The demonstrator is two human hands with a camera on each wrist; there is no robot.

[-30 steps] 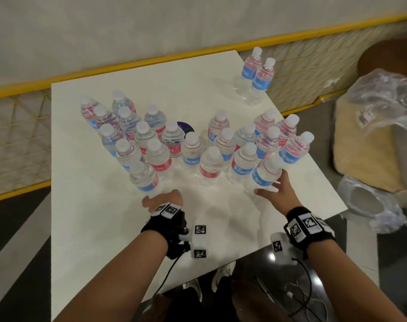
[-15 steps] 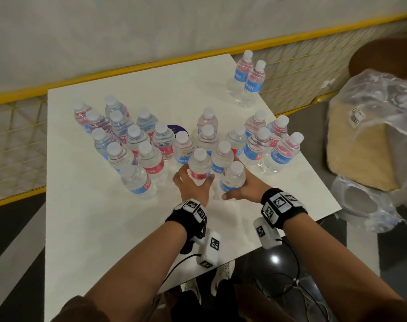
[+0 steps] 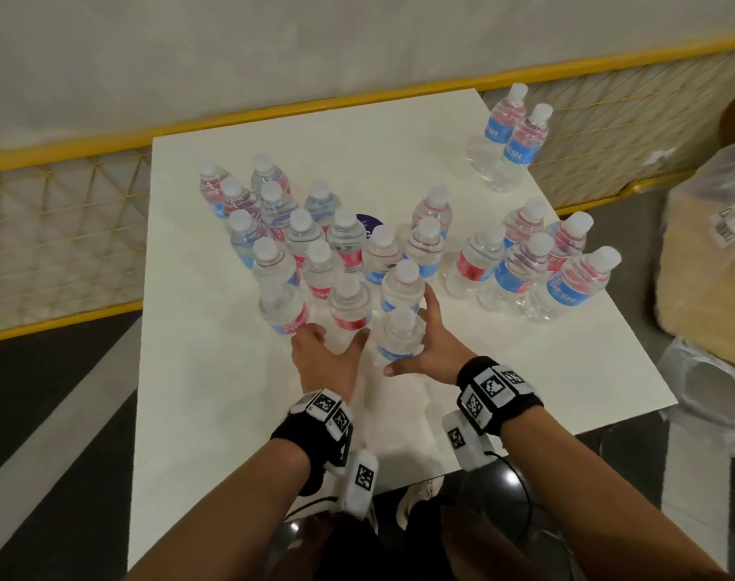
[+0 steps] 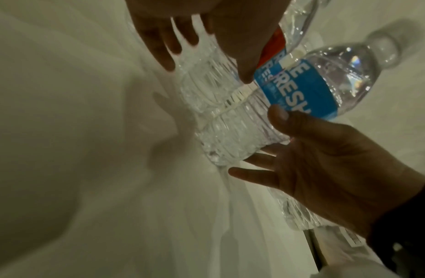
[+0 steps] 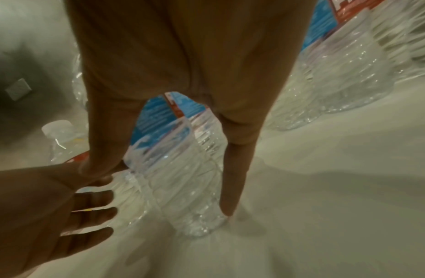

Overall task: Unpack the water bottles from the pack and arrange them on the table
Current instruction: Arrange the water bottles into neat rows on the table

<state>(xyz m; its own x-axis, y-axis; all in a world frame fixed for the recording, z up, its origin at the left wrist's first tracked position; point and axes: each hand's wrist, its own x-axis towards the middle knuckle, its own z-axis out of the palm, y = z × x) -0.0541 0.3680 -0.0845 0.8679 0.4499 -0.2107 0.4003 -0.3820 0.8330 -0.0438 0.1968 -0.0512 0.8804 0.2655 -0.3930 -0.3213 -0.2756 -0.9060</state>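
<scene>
Many small clear water bottles with red or blue labels stand on the white table (image 3: 215,413). My left hand (image 3: 330,350) straddles a red-label bottle (image 3: 349,312) at the near end of the left cluster, thumb and straight spread fingers against its sides. Beside it, my right hand (image 3: 424,350) straddles a blue-label bottle (image 3: 399,335) the same way. The left wrist view has the left hand (image 4: 206,47) over the red-label bottle (image 4: 213,90), with the blue-label bottle (image 4: 301,88) and right hand (image 4: 325,159) alongside. The right wrist view has the right hand (image 5: 171,178) astride the blue-label bottle (image 5: 173,188).
A cluster of bottles (image 3: 282,228) fills the table's left half and another group (image 3: 537,266) stands near the right edge. Two bottles (image 3: 512,140) stand at the far right corner. Crumpled plastic wrap (image 3: 713,392) lies off the table's right side. A yellow railing (image 3: 64,161) runs behind.
Both hands came in from the table's front to the two nearest middle bottles, then slid them left toward the left cluster. A gap now separates them from the right group.
</scene>
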